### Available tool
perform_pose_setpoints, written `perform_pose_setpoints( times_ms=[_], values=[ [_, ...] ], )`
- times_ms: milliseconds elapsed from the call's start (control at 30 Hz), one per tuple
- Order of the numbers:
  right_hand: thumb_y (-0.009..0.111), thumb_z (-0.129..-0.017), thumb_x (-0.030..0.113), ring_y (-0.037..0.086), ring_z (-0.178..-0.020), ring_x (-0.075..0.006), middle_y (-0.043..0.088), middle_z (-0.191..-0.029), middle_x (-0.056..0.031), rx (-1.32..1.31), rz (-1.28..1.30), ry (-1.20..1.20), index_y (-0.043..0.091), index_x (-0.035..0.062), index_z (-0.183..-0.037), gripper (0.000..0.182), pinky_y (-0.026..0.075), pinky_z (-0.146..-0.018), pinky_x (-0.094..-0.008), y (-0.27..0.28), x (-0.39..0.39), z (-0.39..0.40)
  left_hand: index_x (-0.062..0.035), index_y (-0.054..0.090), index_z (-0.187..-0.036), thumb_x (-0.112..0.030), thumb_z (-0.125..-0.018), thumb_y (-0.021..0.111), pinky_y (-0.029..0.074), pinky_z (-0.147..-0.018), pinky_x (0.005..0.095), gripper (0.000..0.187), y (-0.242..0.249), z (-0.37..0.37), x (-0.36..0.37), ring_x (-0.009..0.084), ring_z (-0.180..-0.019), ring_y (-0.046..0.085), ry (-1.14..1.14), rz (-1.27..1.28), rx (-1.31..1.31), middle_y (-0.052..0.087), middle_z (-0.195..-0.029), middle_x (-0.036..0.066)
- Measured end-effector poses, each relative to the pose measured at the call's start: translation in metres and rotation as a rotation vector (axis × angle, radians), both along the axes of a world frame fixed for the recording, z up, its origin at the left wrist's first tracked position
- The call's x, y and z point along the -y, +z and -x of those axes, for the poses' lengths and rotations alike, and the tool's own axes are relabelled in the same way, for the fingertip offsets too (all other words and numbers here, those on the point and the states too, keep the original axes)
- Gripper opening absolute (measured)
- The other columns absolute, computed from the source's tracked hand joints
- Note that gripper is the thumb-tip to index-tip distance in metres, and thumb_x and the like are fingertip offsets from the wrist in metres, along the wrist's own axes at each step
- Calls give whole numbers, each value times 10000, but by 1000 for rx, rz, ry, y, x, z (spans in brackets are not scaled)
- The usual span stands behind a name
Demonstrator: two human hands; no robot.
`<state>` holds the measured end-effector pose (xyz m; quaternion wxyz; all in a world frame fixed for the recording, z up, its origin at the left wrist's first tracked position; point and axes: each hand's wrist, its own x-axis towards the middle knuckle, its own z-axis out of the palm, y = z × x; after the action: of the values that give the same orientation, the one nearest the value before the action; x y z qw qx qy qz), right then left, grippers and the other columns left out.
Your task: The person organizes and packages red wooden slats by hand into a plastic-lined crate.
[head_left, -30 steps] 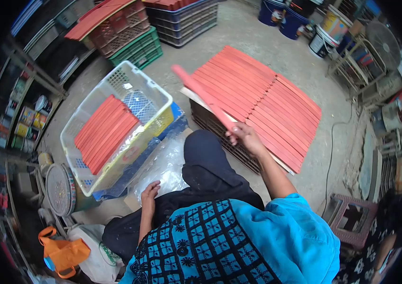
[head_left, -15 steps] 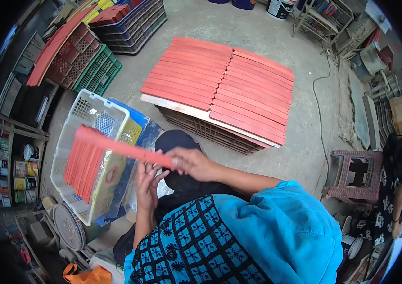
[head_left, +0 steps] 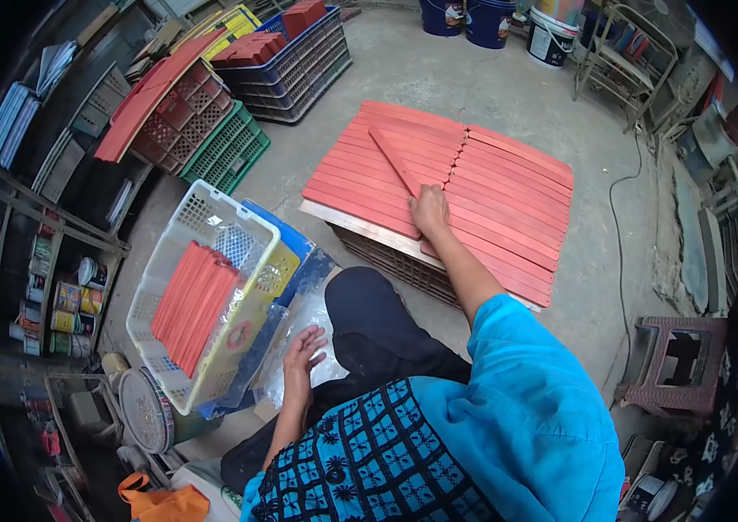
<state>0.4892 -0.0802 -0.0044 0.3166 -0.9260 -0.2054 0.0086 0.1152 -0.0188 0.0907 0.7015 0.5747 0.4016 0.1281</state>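
Note:
My right hand (head_left: 430, 210) is closed around one end of a red-painted wooden slat (head_left: 393, 159). That slat lies at an angle over two side-by-side rows of similar red slats (head_left: 499, 196), which rest on a pale board (head_left: 321, 211) on top of a dark crate (head_left: 395, 264). Near my knee, my left hand (head_left: 303, 355) is empty, its fingers loosely apart, beside clear plastic film (head_left: 275, 374). To its left, a white plastic basket (head_left: 144, 300) holds a stack of red slats (head_left: 195, 304).
Stacked crates with red pieces stand at the back left: a green crate (head_left: 228, 148) and a blue crate (head_left: 299, 78). Paint buckets (head_left: 551, 39) stand at the back. A plastic stool (head_left: 673, 365) is at right, where another person's patterned clothing (head_left: 717, 426) shows. A cable (head_left: 621, 252) crosses the floor.
My right hand has carried the slat from in front of me, near the basket, out over the rows. My left hand no longer touches it. The view has shifted too.

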Motion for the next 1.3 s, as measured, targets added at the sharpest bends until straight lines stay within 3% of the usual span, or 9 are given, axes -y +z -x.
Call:
perform_pose_setpoints(
  times_ms=[233,367,500,600,833,967,1067,1200,1300],
  values=[
    [613,-815,195,451,-1145,-355,507,-1189,-206,276,-246,-2,527,21,-1188,420,377,-956,-441,21,90,-20,-3,425,-1303,-245,-848,453,329,-1014,358,517,21,-89,-17,231,-1240,441,-218,-173,149,467,-1331,125],
    [553,-841,141,466,-1120,-348,514,-1169,-204,457,-182,-246,527,-8,-1157,351,366,-967,-436,30,211,-6,2,432,-1305,-182,-844,455,306,-1029,352,496,18,-163,4,230,-1273,390,-243,116,226,451,-1336,128],
    [549,-870,136,557,-945,-277,573,-1030,-163,63,-202,-649,564,-39,-1076,271,438,-866,-383,-10,298,20,-12,373,-1353,-277,-852,483,257,-1058,396,577,-35,-220,23,217,-1320,311,-291,214,94,392,-1385,115],
    [556,-881,130,567,-798,-178,598,-897,-96,-433,-730,-796,596,-31,-1007,208,467,-751,-305,-28,314,32,-13,331,-1384,-304,-840,496,246,-1054,415,638,-50,-235,31,235,-1334,278,-313,244,28,353,-1411,121],
    [558,-859,163,510,-652,-93,557,-745,2,-508,-820,-714,607,46,-930,146,417,-544,-237,-30,315,35,-58,365,-1381,-325,-794,526,328,-971,406,664,-60,-238,26,301,-1296,313,-329,224,-58,378,-1389,158],
    [590,-838,189,579,-742,-209,616,-791,-98,4,-199,-496,608,-1,-891,199,459,-690,-334,-15,306,50,-43,299,-1410,-285,-861,458,333,-987,430,620,-55,-236,26,267,-1302,309,-374,230,-121,336,-1412,127],
    [714,-731,290,521,-1034,-313,569,-1109,-160,196,46,36,553,44,-1143,506,355,-939,-438,19,273,62,-48,332,-1395,-263,-853,460,347,-973,404,597,-54,-234,28,252,-1283,333,-333,218,-122,335,-1419,129],
    [781,-624,280,440,-1136,-328,440,-1248,-183,197,308,296,421,66,-1314,807,327,-987,-453,27,239,68,-46,354,-1383,-214,-839,483,372,-950,355,583,-42,-224,33,252,-1232,406,-357,90,-72,386,-1392,147],
    [786,-584,246,447,-1114,-344,469,-1179,-190,95,278,280,427,74,-1313,830,349,-972,-437,25,238,64,-26,470,-1285,-172,-848,509,404,-898,299,462,-48,-203,37,212,-1103,521,-457,-350,84,554,-1210,124]
  ],
)
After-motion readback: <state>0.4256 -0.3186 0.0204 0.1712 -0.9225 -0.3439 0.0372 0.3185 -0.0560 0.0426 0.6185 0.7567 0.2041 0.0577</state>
